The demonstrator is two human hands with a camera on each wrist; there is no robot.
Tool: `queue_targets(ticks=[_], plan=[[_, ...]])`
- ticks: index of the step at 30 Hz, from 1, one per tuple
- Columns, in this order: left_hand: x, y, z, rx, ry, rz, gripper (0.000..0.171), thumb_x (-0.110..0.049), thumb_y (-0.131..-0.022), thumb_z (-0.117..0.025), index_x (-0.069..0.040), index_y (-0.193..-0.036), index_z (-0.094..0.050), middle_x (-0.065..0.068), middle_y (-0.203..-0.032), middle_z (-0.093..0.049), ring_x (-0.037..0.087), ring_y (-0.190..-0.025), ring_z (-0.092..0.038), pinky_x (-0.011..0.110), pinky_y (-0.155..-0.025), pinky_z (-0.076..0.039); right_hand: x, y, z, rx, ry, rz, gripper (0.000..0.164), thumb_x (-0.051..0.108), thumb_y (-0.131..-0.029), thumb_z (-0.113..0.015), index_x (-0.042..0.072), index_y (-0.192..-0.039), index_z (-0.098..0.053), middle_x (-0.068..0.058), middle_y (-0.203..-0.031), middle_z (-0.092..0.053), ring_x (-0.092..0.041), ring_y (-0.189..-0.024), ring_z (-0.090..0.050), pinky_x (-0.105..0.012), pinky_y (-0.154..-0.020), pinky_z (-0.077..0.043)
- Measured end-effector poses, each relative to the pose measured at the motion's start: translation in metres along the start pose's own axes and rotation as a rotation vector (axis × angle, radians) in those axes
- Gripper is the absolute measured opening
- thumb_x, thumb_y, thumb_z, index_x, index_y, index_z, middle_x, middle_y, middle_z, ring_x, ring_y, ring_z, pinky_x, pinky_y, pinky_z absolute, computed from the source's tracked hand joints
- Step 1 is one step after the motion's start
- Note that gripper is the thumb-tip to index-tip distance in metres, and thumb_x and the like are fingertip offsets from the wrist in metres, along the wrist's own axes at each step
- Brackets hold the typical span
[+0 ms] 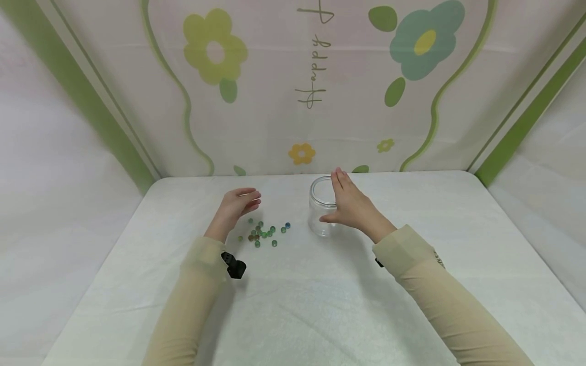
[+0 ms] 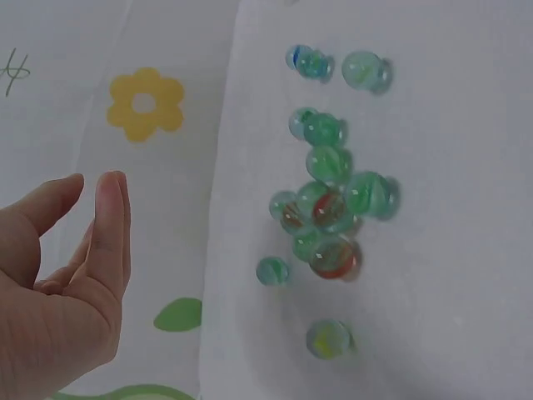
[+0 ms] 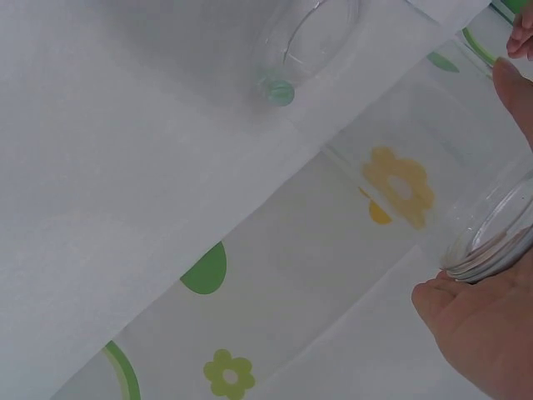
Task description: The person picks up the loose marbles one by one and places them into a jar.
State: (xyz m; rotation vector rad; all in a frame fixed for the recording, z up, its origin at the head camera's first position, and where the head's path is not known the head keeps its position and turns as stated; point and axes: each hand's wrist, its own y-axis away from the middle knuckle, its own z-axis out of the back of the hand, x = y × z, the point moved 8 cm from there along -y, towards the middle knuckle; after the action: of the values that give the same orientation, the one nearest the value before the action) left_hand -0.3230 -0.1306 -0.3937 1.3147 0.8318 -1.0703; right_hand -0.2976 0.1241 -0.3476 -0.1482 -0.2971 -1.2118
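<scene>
A clear glass jar [image 1: 318, 216] stands upright on the white table, its mouth uncovered. My right hand [image 1: 352, 203] holds it from the right side, thumb across the front and fingers by the rim. In the right wrist view the jar's rim [image 3: 500, 242] lies between the thumb and the fingers of that hand [image 3: 491, 325]. My left hand [image 1: 235, 207] hovers behind and left of a loose group of glass marbles [image 1: 264, 235], its thumb apart from the fingers and nothing between them. Mostly green marbles [image 2: 329, 164] show in the left wrist view, some with red or blue swirls.
The white-covered table [image 1: 293, 305] ends at the back against an upright cloth [image 1: 270, 117] printed with flowers and writing. One blue marble [image 1: 288, 225] lies at the group's right side, toward the jar. White cloth walls stand left and right.
</scene>
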Motion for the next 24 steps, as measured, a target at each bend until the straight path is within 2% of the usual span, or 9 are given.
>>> queue_targets(ticks=[8,16,21,24], plan=[[0.025,-0.003,0.022,-0.046,-0.090,0.062,0.049,-0.015,-0.099,-0.052,0.004,-0.142,-0.039,0.023,-0.141,-0.047,0.002,-0.086,-0.060,0.008,-0.078,-0.054,0.000,0.001,0.000,0.011,-0.010,-0.007,0.119,0.043,-0.074,-0.080,-0.010,-0.149,-0.004,-0.024,-0.159,0.001,-0.037,-0.149,-0.003,-0.048,-0.123,-0.016],[0.046,-0.008,0.032,-0.055,-0.223,0.079,0.050,-0.017,-0.097,-0.055,0.003,-0.141,-0.041,0.023,-0.137,-0.052,-0.001,-0.083,-0.060,0.013,-0.080,-0.054,0.001,0.002,0.001,0.008,-0.007,-0.004,0.119,0.044,-0.074,-0.080,-0.010,-0.149,-0.004,-0.025,-0.159,0.000,-0.038,-0.149,-0.004,-0.048,-0.123,-0.016],[0.052,-0.009,0.036,-0.098,-0.278,0.060,0.047,-0.016,-0.095,-0.056,0.003,-0.137,-0.047,0.020,-0.123,-0.063,-0.002,-0.074,-0.059,0.014,-0.076,-0.052,0.001,0.001,0.001,0.009,-0.005,-0.003,0.119,0.043,-0.075,-0.079,-0.010,-0.149,-0.004,-0.025,-0.159,0.000,-0.038,-0.149,-0.003,-0.048,-0.123,-0.015],[0.053,-0.009,0.037,-0.118,-0.304,0.045,0.046,-0.016,-0.094,-0.058,0.003,-0.134,-0.049,0.013,-0.109,-0.068,-0.001,-0.071,-0.058,0.015,-0.074,-0.050,0.001,0.001,0.001,0.008,-0.002,0.000,0.118,0.043,-0.075,-0.079,-0.010,-0.149,-0.004,-0.025,-0.159,0.000,-0.038,-0.148,-0.004,-0.048,-0.123,-0.015]])
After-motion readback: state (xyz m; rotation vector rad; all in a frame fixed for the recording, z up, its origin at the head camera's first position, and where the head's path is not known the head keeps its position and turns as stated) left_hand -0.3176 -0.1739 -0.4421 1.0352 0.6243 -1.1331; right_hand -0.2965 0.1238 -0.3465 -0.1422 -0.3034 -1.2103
